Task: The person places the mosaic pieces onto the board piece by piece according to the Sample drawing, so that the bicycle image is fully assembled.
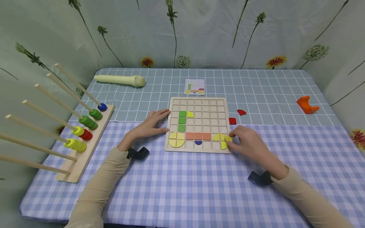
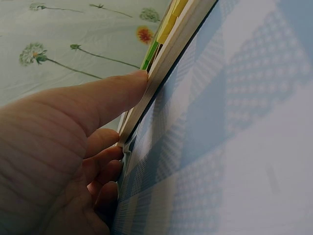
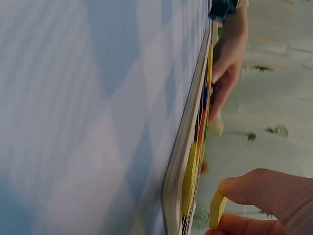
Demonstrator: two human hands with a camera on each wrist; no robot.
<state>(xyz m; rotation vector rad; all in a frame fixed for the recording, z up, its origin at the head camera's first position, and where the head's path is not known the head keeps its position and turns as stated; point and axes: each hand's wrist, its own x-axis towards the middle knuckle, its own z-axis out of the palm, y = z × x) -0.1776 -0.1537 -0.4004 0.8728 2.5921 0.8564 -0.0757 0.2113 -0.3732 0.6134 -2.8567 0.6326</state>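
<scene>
A square wooden grid board (image 1: 199, 124) lies on the table with coloured pieces set in its cells. Green squares (image 1: 182, 120), a full yellow circle of quarter pieces (image 1: 176, 139), orange squares (image 1: 198, 136) and a dark blue half-round piece (image 1: 198, 142) are on it. My right hand (image 1: 247, 141) pinches a yellow quarter-round piece (image 3: 217, 208) between thumb and finger over the board's lower right corner, beside other yellow pieces (image 1: 219, 137). With extended fingers, my left hand (image 1: 149, 124) touches the board's left edge.
A small pattern card (image 1: 195, 87) lies behind the board. Red pieces (image 1: 232, 121) rest at its right. An abacus-like peg stand (image 1: 85, 148) with coloured beads stands at left. A pale stick (image 1: 119, 80) lies at the back left, an orange curved block (image 1: 307, 105) at far right.
</scene>
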